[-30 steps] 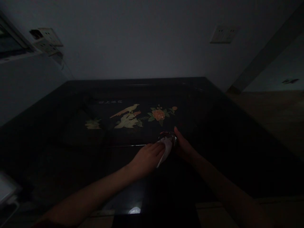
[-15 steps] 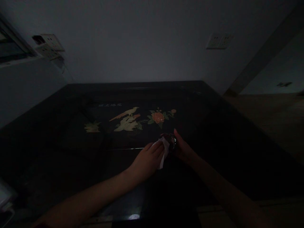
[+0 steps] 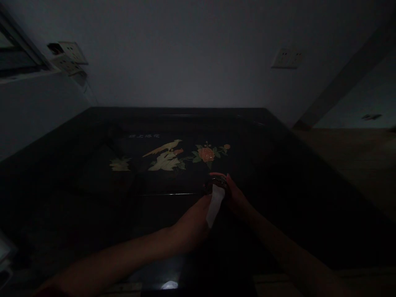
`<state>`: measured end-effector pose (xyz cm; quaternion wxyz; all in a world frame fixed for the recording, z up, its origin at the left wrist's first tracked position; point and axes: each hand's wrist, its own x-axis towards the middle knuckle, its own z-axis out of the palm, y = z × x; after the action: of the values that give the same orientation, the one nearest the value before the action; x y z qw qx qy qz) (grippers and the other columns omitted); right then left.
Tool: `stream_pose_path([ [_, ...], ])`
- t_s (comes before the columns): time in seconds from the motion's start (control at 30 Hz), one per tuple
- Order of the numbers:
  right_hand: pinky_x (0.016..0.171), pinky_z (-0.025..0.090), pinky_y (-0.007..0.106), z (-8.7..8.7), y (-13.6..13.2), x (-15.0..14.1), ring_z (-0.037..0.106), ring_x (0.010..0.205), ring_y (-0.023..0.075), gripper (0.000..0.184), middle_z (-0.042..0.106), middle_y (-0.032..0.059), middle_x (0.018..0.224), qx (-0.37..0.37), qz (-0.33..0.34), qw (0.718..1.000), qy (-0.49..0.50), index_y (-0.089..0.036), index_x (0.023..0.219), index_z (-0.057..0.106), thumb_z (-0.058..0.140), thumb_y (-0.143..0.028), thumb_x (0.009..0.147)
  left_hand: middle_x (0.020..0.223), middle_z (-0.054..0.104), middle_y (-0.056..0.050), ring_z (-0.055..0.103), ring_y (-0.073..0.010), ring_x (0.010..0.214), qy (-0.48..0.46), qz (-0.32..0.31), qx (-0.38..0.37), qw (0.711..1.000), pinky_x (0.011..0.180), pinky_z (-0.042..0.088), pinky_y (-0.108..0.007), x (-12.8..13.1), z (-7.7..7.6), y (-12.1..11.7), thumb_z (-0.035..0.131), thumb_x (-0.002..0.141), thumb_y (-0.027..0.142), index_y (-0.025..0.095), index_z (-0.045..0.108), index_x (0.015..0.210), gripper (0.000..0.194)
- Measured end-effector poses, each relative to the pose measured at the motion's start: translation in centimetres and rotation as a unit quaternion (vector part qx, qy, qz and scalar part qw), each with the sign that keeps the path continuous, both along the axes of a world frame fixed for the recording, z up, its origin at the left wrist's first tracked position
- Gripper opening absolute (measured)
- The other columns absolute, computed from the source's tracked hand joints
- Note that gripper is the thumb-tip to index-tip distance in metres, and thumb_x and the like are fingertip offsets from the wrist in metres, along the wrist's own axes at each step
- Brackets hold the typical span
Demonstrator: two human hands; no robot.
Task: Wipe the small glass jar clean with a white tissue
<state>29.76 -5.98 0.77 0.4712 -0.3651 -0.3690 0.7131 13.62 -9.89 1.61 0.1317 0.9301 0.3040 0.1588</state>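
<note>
The scene is very dim. A dark, shiny, round object (image 3: 210,185), perhaps a cup or bowl, is up between both hands above the tabletop; its kind is hard to make out. My right hand (image 3: 237,197) is curled around its right and far side, with fingers showing along the far rim. My left hand (image 3: 194,218) is at its near left side, closed on a white tissue (image 3: 215,205) that hangs down towards me. The left fingertips are hidden by the tissue and the object.
Beneath the hands lies a glossy black table (image 3: 173,206) inlaid with a bird (image 3: 167,156) and an orange flower (image 3: 206,154). White wall sockets (image 3: 287,58) and a socket cluster (image 3: 69,57) are on the walls behind. A pale object (image 3: 4,255) stands at the left edge.
My left hand has turned and dropped lower, so the tissue now hangs in front of its fingers. My right fingers now show over the object's far rim, and the object has tilted.
</note>
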Motion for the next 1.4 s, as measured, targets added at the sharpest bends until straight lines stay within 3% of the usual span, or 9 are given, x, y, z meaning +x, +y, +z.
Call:
stream_pose_path([
  [0.1, 0.078, 0.048, 0.034, 0.1, 0.0, 0.0, 0.067, 0.09, 0.0223, 0.055, 0.072, 0.0052, 0.097, 0.004, 0.008, 1.0, 0.009, -0.024, 0.114, 0.059, 0.051, -0.067, 0.08, 0.125, 0.06, -0.011, 0.053, -0.0203, 0.118, 0.014, 0.01, -0.027, 0.999, 0.097, 0.048, -0.037, 0.2, 0.8, -0.1, 0.039, 0.087, 0.009, 0.018, 0.043, 0.132, 0.046],
  [0.23, 0.075, 0.048, 0.033, 0.2, 0.1, -0.1, 0.067, 0.086, 0.0225, 0.056, 0.072, 0.0053, 0.095, 0.023, -0.002, 0.999, 0.023, -0.025, 0.114, 0.058, 0.054, -0.066, 0.077, 0.127, 0.058, -0.014, 0.055, -0.0222, 0.116, 0.052, 0.007, -0.038, 0.998, 0.097, 0.048, -0.033, -0.2, 2.0, 0.1, 0.052, 0.08, 0.011, 0.009, 0.048, 0.125, 0.045],
  [0.47, 0.079, 0.048, 0.034, 0.0, 0.0, -0.3, 0.066, 0.087, 0.022, 0.053, 0.072, 0.0048, 0.094, 0.029, -0.007, 0.999, 0.022, -0.025, 0.113, 0.057, 0.05, -0.065, 0.079, 0.13, 0.057, -0.015, 0.049, -0.024, 0.125, 0.161, 0.015, 0.094, 0.982, 0.091, 0.049, -0.035, -0.7, 2.2, 0.4, 0.046, 0.09, 0.018, 0.011, 0.044, 0.132, 0.043],
  [0.63, 0.081, 0.048, 0.033, -0.3, 0.2, -0.6, 0.066, 0.085, 0.02, 0.049, 0.071, 0.0035, 0.094, 0.017, -0.01, 0.999, 0.05, -0.026, 0.11, 0.059, 0.054, -0.063, 0.079, 0.14, 0.05, -0.012, 0.038, -0.0229, 0.134, 0.2, 0.032, 0.178, 0.963, 0.101, 0.042, -0.041, -1.4, 2.2, 0.9, 0.041, 0.092, 0.015, 0.013, 0.044, 0.135, 0.043],
  [0.8, 0.078, 0.048, 0.028, -0.4, 0.2, -0.6, 0.063, 0.083, 0.0163, 0.045, 0.07, 0.0012, 0.094, 0.03, -0.019, 0.998, 0.051, -0.027, 0.106, 0.064, 0.06, -0.061, 0.077, 0.144, 0.046, -0.008, 0.035, -0.0198, 0.137, 0.203, 0.025, 0.209, 0.956, 0.11, 0.033, -0.046, -2.3, 2.0, 2.0, 0.034, 0.093, 0.013, 0.015, 0.042, 0.137, 0.044],
  [0.93, 0.08, 0.048, 0.027, -0.7, 0.3, -0.5, 0.063, 0.085, 0.0158, 0.046, 0.07, 0.0007, 0.095, 0.041, -0.015, 0.998, 0.054, -0.027, 0.107, 0.064, 0.059, -0.062, 0.078, 0.144, 0.047, -0.009, 0.034, -0.0206, 0.137, 0.2, 0.027, 0.205, 0.958, 0.11, 0.033, -0.045, -2.2, 1.7, 1.9, 0.035, 0.093, 0.013, 0.013, 0.043, 0.136, 0.043],
  [1.13, 0.079, 0.049, 0.032, -0.7, 0.2, -0.5, 0.065, 0.082, 0.0192, 0.052, 0.071, 0.0026, 0.091, 0.049, 0.0, 0.998, 0.03, -0.027, 0.111, 0.06, 0.054, -0.067, 0.078, 0.132, 0.055, -0.015, 0.043, -0.0254, 0.131, 0.16, 0.014, 0.122, 0.979, 0.098, 0.045, -0.037, -1.3, 1.5, 1.1, 0.045, 0.091, 0.015, 0.01, 0.047, 0.13, 0.04],
  [1.27, 0.081, 0.049, 0.035, -0.7, -0.1, -0.4, 0.065, 0.086, 0.0212, 0.056, 0.07, 0.0049, 0.097, 0.094, -0.01, 0.995, -0.034, -0.025, 0.117, 0.057, 0.046, -0.068, 0.082, 0.127, 0.057, -0.015, 0.051, -0.0263, 0.121, 0.08, 0.014, -0.028, 0.996, 0.098, 0.046, -0.039, -0.5, 1.3, 0.7, 0.048, 0.086, 0.012, 0.012, 0.054, 0.121, 0.035],
  [1.4, 0.08, 0.05, 0.036, -0.6, -0.2, -0.3, 0.065, 0.09, 0.0229, 0.057, 0.069, 0.0067, 0.101, 0.094, -0.007, 0.994, -0.045, -0.024, 0.117, 0.056, 0.048, -0.068, 0.082, 0.126, 0.06, -0.008, 0.054, -0.021, 0.119, -0.075, 0.045, -0.178, 0.98, 0.102, 0.044, -0.037, 0.1, 1.5, 0.2, 0.044, 0.085, 0.007, 0.019, 0.05, 0.126, 0.043],
])
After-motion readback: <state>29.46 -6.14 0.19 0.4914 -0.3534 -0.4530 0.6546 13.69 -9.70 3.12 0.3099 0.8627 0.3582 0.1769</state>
